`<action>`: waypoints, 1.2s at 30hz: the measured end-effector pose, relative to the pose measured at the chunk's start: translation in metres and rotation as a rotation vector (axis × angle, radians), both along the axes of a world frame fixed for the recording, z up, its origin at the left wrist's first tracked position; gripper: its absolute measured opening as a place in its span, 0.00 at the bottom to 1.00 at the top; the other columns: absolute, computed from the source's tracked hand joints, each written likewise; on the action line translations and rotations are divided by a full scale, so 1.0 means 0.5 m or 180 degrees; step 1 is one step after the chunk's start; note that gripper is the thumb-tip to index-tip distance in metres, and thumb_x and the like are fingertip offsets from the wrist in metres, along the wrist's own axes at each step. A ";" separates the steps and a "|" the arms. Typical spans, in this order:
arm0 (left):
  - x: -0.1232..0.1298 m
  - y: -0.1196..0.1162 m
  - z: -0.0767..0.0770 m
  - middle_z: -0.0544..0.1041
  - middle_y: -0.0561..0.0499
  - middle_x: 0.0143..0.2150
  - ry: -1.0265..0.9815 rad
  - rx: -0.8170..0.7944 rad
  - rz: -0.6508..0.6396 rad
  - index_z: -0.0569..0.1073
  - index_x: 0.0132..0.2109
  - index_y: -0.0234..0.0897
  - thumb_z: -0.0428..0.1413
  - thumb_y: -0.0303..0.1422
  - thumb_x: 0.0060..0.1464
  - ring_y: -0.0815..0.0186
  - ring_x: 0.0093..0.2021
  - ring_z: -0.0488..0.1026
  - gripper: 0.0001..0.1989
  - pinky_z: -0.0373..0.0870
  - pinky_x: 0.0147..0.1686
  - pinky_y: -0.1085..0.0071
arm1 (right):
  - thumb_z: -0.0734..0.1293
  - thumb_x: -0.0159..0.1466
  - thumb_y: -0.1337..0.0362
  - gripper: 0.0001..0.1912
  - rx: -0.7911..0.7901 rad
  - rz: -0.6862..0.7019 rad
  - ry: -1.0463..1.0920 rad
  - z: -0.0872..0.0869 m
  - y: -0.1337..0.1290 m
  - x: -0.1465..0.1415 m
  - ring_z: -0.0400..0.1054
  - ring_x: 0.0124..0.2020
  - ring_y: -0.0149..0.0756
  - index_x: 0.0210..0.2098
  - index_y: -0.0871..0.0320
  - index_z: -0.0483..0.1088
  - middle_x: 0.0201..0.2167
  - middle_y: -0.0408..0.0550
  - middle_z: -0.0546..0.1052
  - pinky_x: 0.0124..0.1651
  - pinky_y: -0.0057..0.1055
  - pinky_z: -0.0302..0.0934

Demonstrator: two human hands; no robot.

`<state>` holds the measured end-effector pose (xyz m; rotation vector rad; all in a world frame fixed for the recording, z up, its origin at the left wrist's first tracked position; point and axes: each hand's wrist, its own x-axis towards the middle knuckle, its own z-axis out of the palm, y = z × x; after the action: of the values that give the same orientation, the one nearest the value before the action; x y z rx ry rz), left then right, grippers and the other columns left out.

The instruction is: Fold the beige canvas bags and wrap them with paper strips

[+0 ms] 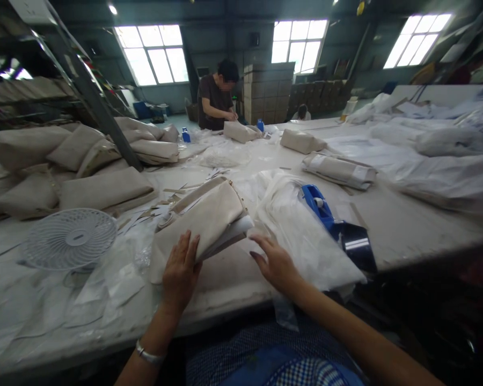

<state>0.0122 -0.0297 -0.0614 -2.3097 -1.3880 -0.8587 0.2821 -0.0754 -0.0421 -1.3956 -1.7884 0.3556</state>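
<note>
A beige bag [209, 217] lies slantwise on the table before me, with small gold-coloured metal fittings along its far right edge. My left hand [181, 273] rests on its near left side, fingers stretched flat over the fabric. At the bag's right end a white sheet or lining [238, 229] sticks out from under the upper layer. Beside that end is my right hand [276, 262], thumb and fingers apart; whether a fingertip touches the white piece, I cannot tell. To the right, a stack of clear plastic bags [306, 244] reaches the table's front edge.
A blue tape dispenser [320, 206] stands right of the plastic. A white fan [74, 238] lies at left, before piled beige bags [104, 187]. A slanted metal post [100, 102] rises there. Across the table [402, 230] stands a co-worker [213, 102].
</note>
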 end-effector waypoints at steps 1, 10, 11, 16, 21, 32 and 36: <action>-0.001 0.001 0.004 0.56 0.43 0.72 -0.0065 -0.0006 0.0015 0.42 0.73 0.47 0.51 0.30 0.63 0.54 0.70 0.56 0.37 0.64 0.64 0.53 | 0.66 0.67 0.64 0.20 0.0090 -0.0304 -0.0574 -0.001 0.008 0.027 0.68 0.57 0.50 0.57 0.58 0.68 0.53 0.58 0.76 0.59 0.48 0.63; 0.002 0.009 0.028 0.58 0.46 0.71 -0.0460 -0.0057 0.0212 0.45 0.72 0.46 0.52 0.29 0.62 0.54 0.68 0.60 0.37 0.65 0.64 0.55 | 0.68 0.63 0.69 0.24 -0.0256 -0.0743 -0.0590 0.020 0.060 0.056 0.75 0.39 0.43 0.59 0.57 0.68 0.34 0.51 0.80 0.46 0.41 0.68; 0.000 0.009 0.028 0.58 0.46 0.71 -0.0460 -0.0063 0.0203 0.46 0.72 0.46 0.52 0.28 0.62 0.54 0.68 0.60 0.37 0.65 0.64 0.55 | 0.68 0.64 0.66 0.24 -0.0372 -0.0498 0.0068 0.017 0.052 0.041 0.76 0.36 0.41 0.60 0.56 0.67 0.33 0.48 0.80 0.44 0.39 0.69; -0.006 0.008 0.028 0.58 0.47 0.71 -0.0483 -0.0075 0.0161 0.47 0.72 0.47 0.52 0.28 0.61 0.55 0.69 0.60 0.36 0.64 0.65 0.56 | 0.64 0.67 0.59 0.25 -0.1292 0.0456 0.1547 -0.042 -0.024 -0.009 0.74 0.26 0.34 0.63 0.55 0.63 0.33 0.45 0.79 0.30 0.32 0.70; -0.008 0.008 0.026 0.58 0.47 0.71 -0.0456 -0.0076 0.0107 0.47 0.72 0.47 0.52 0.27 0.61 0.56 0.69 0.59 0.37 0.63 0.65 0.57 | 0.65 0.65 0.68 0.23 -0.0657 -0.0050 -0.0837 -0.036 -0.062 -0.004 0.77 0.36 0.41 0.60 0.55 0.68 0.46 0.56 0.79 0.40 0.35 0.71; -0.006 0.011 0.031 0.58 0.46 0.71 -0.0407 -0.0115 0.0088 0.47 0.72 0.47 0.51 0.29 0.62 0.55 0.69 0.59 0.36 0.64 0.64 0.55 | 0.70 0.63 0.48 0.37 -0.0687 0.0844 -0.1597 -0.068 0.138 -0.128 0.54 0.69 0.59 0.62 0.69 0.65 0.65 0.70 0.63 0.70 0.54 0.47; -0.013 0.011 0.030 0.57 0.45 0.72 -0.0174 -0.0158 0.0070 0.46 0.72 0.48 0.51 0.28 0.61 0.53 0.69 0.59 0.37 0.65 0.64 0.53 | 0.71 0.63 0.57 0.29 -0.0370 0.0779 -0.1413 -0.054 0.176 -0.105 0.60 0.65 0.55 0.58 0.67 0.69 0.60 0.67 0.70 0.69 0.50 0.50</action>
<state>0.0060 -0.0243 -0.0464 -2.3193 -1.4705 -0.8968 0.2294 0.0125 -0.0691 -1.4162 -2.3458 0.2958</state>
